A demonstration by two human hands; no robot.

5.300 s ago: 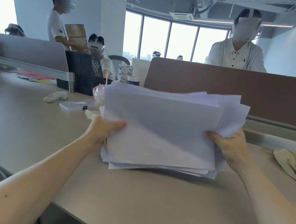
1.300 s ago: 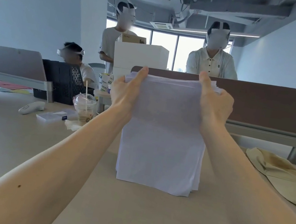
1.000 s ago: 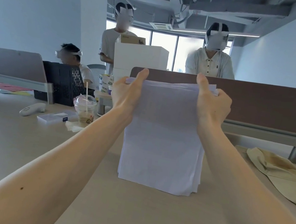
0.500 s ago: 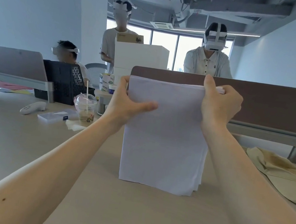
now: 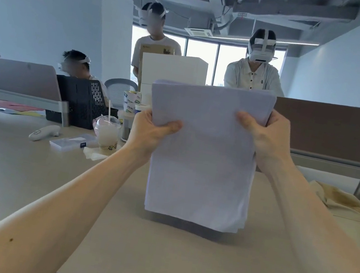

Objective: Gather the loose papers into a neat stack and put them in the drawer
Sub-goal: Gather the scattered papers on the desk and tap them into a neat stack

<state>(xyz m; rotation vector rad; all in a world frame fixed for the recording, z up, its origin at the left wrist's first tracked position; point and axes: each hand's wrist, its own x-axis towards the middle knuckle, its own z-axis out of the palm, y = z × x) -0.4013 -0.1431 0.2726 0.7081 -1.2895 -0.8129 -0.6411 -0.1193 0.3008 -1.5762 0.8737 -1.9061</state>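
A thick stack of white papers (image 5: 203,163) stands upright on its short edge over the beige desk (image 5: 155,257), its bottom edge at or just above the desktop. My left hand (image 5: 151,131) grips the stack's left side, thumb across the front. My right hand (image 5: 265,140) grips the right side, thumb on the front sheet. The sheets look roughly squared, with edges slightly stepped at the lower right. No drawer is in view.
A plastic cup with a straw (image 5: 106,131), a white controller (image 5: 43,134), a small white box (image 5: 69,142) and a black file basket (image 5: 80,101) sit at the left. A beige cloth (image 5: 351,210) lies at the right. A brown partition (image 5: 324,128) and several people stand behind.
Both hands slid down from the stack's top edge to its sides, thumbs now on the front. The stack has lifted slightly and stays upright. Five seconds ago the sheets were a messy pile.
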